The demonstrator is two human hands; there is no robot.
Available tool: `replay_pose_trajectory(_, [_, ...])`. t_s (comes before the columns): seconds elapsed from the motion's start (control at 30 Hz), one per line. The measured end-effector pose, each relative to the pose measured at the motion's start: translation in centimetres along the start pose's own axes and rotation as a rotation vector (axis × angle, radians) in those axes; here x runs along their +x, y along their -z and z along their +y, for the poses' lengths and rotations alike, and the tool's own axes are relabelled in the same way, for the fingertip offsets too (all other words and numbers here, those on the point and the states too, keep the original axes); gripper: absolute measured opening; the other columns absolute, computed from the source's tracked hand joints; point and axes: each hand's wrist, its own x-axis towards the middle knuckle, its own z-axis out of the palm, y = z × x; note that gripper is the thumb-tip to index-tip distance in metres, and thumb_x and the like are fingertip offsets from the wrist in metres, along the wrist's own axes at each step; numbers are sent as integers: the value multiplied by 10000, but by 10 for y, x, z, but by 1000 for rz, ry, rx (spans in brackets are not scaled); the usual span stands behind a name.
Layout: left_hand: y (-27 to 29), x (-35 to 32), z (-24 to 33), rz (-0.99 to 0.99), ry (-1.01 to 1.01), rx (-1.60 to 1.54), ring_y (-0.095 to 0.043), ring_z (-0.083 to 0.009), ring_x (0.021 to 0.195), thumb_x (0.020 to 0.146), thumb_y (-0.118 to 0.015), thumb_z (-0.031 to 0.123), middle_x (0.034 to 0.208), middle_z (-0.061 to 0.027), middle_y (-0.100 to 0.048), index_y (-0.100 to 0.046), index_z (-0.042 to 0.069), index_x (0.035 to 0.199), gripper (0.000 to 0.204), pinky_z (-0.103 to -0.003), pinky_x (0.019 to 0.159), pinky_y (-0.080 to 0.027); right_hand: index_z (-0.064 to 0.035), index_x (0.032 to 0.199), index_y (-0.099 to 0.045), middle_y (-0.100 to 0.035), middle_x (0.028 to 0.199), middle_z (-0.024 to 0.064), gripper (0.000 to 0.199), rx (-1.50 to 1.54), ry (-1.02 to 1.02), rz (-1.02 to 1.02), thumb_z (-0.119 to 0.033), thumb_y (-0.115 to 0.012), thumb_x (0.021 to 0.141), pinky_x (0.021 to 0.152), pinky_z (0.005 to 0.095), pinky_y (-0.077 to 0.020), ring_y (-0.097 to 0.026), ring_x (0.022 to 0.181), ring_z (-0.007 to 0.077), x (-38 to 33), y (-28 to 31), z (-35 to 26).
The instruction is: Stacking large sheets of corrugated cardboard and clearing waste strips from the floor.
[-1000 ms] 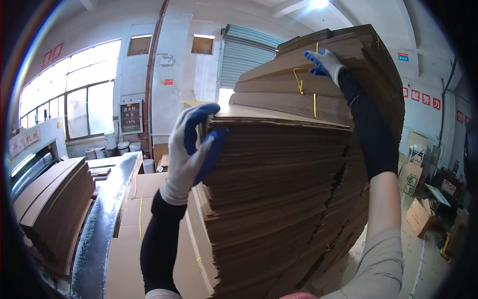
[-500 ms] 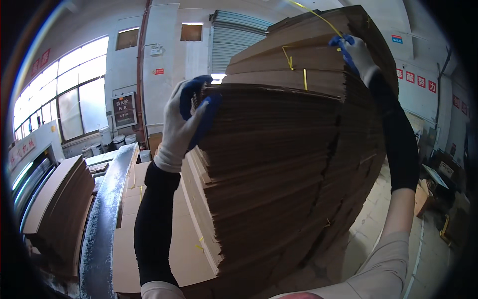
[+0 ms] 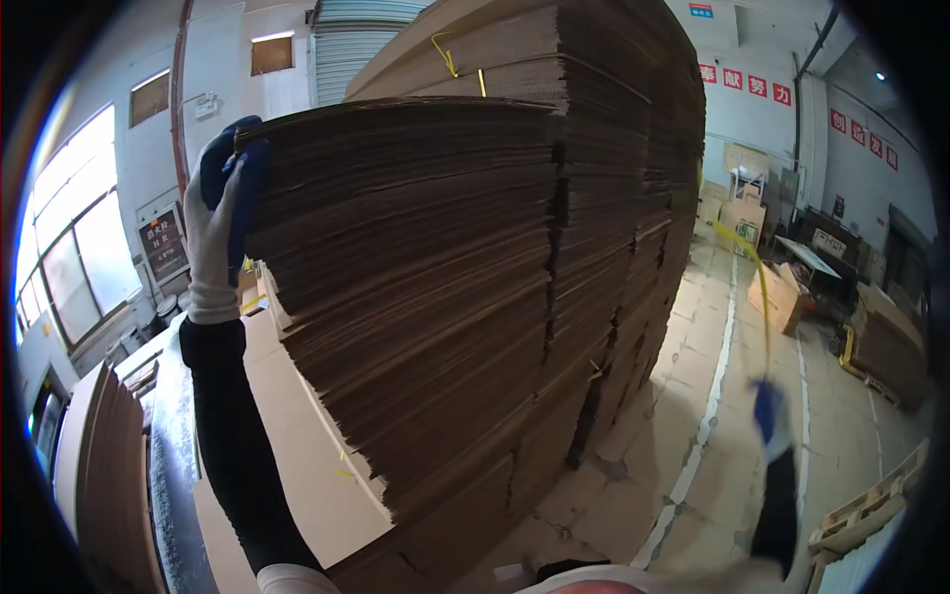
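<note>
The cardboard stack (image 3: pixel 426 247) looks brown, tall and ragged-edged.

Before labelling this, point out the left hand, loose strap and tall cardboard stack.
Left hand (image 3: pixel 209 233), head view: glove's pale part.
Loose strap (image 3: pixel 760 262), head view: upper bend.
Tall cardboard stack (image 3: pixel 416 228), head view: sheet edges.

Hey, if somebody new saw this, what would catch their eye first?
Probably the towering cardboard stack filling the middle, with the gloved left hand at its upper left corner. Next, the bright yellow strap curving up from the blurred right hand, over the floor at right. The bright windows stand out at far left.
</note>
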Motion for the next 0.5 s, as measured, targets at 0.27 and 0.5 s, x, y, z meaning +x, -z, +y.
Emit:
replay_pose_trajectory(0.27, [-11,2,8,74,27,31,-623,-118,1008,941,-663,280,1125,-74,-670,-618,-2,1253,423,-241,918,-488,-32,1030,-609,-629,724,98,255,-441,-902,-308,-256,-638,912,417,294,-465,-539,444,155,-156,-3,188])
replay_pose_trajectory(0.5, [-7,3,5,51,6,106,-587,-124,1070,981,-583,305,1162,-71,-662,-613,36,1269,395,-292,977,-449,-10,1484,-352,-644,1197,170,886,-1131,-631,-1155,-413,-771,816,655,295,-567,-681,687,179,-44,-71,185])
